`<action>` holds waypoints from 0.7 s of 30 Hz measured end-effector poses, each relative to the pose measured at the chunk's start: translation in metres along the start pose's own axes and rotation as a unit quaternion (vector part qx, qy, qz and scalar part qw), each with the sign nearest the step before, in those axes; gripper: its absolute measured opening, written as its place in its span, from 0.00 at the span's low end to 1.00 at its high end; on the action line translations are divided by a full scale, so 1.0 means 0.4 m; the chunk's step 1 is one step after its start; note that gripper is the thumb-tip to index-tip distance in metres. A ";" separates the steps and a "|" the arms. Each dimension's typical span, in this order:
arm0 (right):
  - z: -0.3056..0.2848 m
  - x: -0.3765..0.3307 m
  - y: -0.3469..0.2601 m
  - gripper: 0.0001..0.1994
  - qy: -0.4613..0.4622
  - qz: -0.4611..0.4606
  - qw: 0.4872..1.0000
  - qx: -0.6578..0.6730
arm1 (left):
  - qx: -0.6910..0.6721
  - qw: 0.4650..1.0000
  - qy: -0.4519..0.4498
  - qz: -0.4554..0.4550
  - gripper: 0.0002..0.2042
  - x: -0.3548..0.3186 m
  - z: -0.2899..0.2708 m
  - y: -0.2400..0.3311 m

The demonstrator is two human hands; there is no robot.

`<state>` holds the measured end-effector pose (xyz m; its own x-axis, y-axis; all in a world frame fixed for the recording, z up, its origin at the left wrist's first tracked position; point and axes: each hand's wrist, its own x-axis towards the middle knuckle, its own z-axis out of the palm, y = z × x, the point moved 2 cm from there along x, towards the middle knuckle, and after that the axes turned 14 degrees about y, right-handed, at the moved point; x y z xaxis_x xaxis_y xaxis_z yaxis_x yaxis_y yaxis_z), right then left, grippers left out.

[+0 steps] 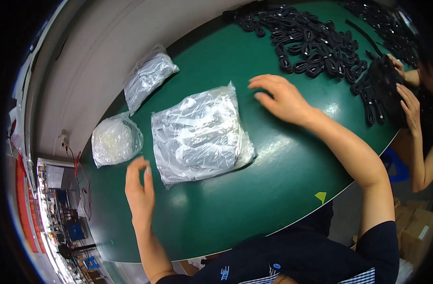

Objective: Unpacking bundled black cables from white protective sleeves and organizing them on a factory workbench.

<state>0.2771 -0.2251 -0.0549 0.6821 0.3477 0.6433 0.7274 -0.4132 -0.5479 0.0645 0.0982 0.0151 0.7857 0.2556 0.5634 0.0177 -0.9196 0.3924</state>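
Plastic bag (200, 135) between open, empty hands

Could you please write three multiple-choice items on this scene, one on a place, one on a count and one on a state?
1. Where does the large clear bag lie?
A. On the green table, between the two hands
B. On the floor
C. On top of the black straps

2. How many clear plastic bags lie on the table?
A. One
B. Three
C. Five

3. What state is the left hand in?
A. Closed around a black strap
B. Open, holding nothing
C. Pressed flat on the round bag

Answers:
1 A: the bag rests on the table surface, the left hand below-left and the right hand above-right.
2 B: the large bag, a round bag and a long bag.
3 B: its fingers are spread, clear of both bags.
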 end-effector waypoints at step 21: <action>0.073 0.008 -0.141 0.12 -0.055 -0.185 0.980 -0.044 | -0.057 0.957 -0.210 0.192 0.17 0.268 0.413 0.208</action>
<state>0.2406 -0.1759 -0.0376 0.3797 0.5745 0.7251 0.9208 -0.3103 -0.2363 0.2523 -0.0001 -0.0118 0.9005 -0.2590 0.3494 -0.3708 -0.8770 0.3057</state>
